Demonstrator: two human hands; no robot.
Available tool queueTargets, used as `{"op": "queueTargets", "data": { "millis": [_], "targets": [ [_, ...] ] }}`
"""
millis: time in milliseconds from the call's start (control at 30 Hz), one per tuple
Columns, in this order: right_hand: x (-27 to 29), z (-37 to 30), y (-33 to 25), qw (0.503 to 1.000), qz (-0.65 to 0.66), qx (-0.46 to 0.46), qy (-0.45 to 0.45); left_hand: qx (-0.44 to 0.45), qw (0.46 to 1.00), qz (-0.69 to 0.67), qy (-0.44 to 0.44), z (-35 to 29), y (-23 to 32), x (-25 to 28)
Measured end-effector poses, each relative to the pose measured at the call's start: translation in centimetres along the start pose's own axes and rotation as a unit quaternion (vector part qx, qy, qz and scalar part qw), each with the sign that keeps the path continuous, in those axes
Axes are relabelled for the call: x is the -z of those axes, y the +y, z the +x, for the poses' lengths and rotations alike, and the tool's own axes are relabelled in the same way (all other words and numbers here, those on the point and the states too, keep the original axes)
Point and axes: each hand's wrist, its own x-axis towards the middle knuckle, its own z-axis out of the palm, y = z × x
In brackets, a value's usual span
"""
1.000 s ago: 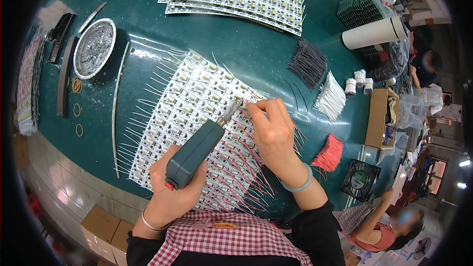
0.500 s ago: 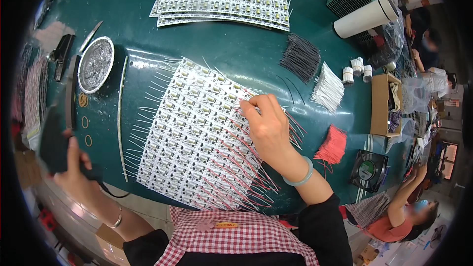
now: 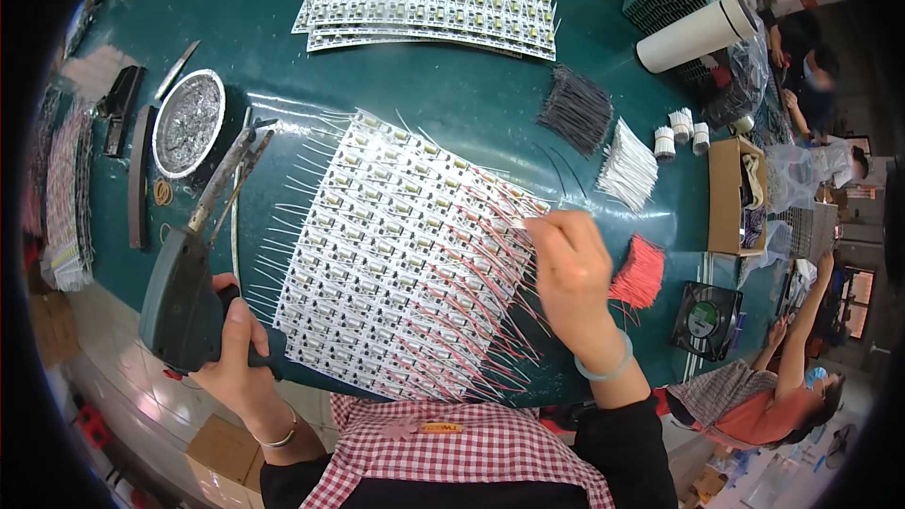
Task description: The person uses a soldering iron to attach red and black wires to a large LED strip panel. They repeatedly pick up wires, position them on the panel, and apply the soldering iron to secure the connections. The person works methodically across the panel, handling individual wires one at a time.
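Observation:
My left hand [image 3: 236,353] is wrapped round the grip of a dark soldering gun [image 3: 174,297]. Its long metal tip points up and away, beside the tin bowl. A white sheet of circuit boards [image 3: 377,236] lies in front of me, studded with small components. White wires stick out along its left side, while red wires [image 3: 471,273] stand in a band along its right. My right hand [image 3: 575,269] is closed in a pinch at the sheet's right edge; what sits between the fingertips is too small to make out.
Stacked board sheets [image 3: 434,0] lie at the back. On the left stands a round bowl [image 3: 189,123] with silvery contents. Bundles of black wires [image 3: 575,111], white wires [image 3: 629,167] and red wires [image 3: 638,270] lie to the right, near a small fan [image 3: 705,320] and a cardboard box [image 3: 737,198].
My left hand has brought the soldering gun inward and up from the far left. My right hand has moved right and down, from on the sheet to its edge. The sheet has shifted slightly right.

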Motion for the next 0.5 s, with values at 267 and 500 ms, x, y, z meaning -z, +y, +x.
{"op": "queueTargets", "data": {
  "millis": [267,500],
  "targets": [
    [-1.6,1.5,-2.3,0.996,0.070,0.052,0.023,0.125,0.989,-0.022,-0.080,-2.9,1.5,-2.3],
    [-4.9,1.3,-1.7,0.994,0.081,0.069,-0.003,0.177,0.966,0.037,-0.187,-4.7,0.2,-1.4]
  ]
}}
